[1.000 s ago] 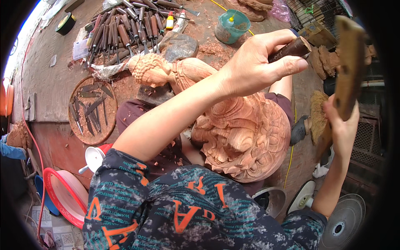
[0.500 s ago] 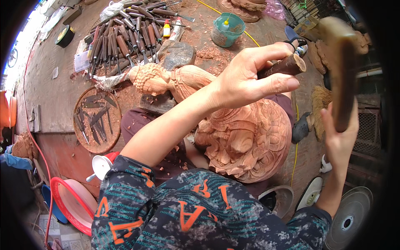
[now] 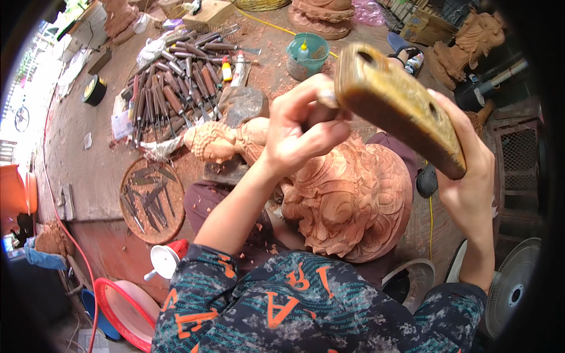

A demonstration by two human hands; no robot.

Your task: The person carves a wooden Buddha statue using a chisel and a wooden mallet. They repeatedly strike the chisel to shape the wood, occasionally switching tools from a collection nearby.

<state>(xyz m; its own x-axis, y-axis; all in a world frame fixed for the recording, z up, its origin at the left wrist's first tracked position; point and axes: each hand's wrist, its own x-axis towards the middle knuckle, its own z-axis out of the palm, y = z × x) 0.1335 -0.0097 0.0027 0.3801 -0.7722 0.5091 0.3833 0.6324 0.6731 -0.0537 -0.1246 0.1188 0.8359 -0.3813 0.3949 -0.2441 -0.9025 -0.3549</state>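
Note:
A reddish wooden statue (image 3: 359,200) lies across my lap, its curly-haired head (image 3: 206,142) toward the left. My left hand (image 3: 294,132) is raised over the figure's middle, fingers wrapped round a dark wooden tool handle (image 3: 322,113), likely a chisel's; its blade is hidden behind the hand. My right hand (image 3: 471,159) grips one end of a worn, yellow-brown wooden mallet (image 3: 400,109). The mallet's far end meets or overlaps the top of the handle; whether they touch I cannot tell.
Beyond the statue's head lies a pile of wood-handled chisels (image 3: 176,82). A round tray (image 3: 126,220) of blades sits at the left. Behind are a green bucket (image 3: 307,62) and glue bottle (image 3: 227,69). A fan (image 3: 518,288) stands at right, a red-rimmed basin (image 3: 126,312) at lower left.
The mallet has swung left and down from the far right to the handle's end. My left hand has shifted left with the tool. The whole view has moved slightly.

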